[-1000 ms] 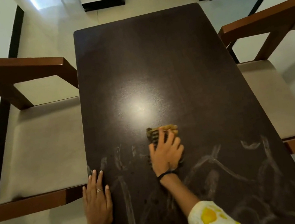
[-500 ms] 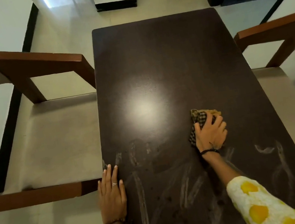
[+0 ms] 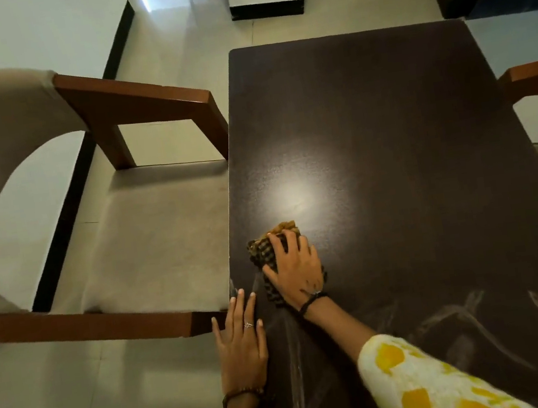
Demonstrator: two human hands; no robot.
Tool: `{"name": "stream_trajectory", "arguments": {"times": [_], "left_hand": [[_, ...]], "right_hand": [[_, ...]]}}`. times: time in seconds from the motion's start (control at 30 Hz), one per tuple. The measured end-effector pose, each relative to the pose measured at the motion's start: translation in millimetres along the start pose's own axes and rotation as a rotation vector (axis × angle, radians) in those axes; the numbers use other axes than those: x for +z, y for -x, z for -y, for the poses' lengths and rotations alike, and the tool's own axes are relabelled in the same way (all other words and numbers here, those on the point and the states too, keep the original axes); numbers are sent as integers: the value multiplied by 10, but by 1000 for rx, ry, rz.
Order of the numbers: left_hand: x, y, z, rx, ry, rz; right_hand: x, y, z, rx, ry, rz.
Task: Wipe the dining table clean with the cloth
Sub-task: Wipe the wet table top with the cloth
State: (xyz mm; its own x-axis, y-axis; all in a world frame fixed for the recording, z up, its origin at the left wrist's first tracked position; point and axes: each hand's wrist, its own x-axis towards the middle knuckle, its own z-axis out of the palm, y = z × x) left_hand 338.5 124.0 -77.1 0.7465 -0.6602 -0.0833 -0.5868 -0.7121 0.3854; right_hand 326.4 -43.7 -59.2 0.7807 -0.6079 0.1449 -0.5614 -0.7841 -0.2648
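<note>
Right hand (image 3: 295, 269) lies palm down on the cloth (image 3: 269, 252), fingers (image 3: 278, 242) spread moderately and pressing it flat on the dining table (image 3: 391, 152), near the left edge. Checked cloth bunches out ahead of and left of the fingertips; whether the thumb curls under it, hard to tell. Left hand (image 3: 241, 346) rests flat at the table edge, fingers straight and close together, holding nothing, tips just below the cloth. Pale smears (image 3: 483, 312) to the right of the right wrist. Chair (image 3: 145, 221) left of both hands.
</note>
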Motion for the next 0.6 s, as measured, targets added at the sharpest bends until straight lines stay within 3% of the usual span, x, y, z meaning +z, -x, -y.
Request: {"name": "stream_trajectory", "arguments": {"times": [0.1, 0.23, 0.37, 0.6], "left_hand": [[-19, 15, 3, -80, -17, -33], [-43, 9, -12, -164, 13, -82], [-40, 16, -34, -211, 80, -131], [-65, 22, -46, -247, 151, -133]], "right_hand": [[-64, -125, -445, -143, -9, 31], [-112, -512, -749, 150, 53, -28], [-26, -685, -397, 369, 124, -50], [182, -300, 450, 34, 52, 26]]}}
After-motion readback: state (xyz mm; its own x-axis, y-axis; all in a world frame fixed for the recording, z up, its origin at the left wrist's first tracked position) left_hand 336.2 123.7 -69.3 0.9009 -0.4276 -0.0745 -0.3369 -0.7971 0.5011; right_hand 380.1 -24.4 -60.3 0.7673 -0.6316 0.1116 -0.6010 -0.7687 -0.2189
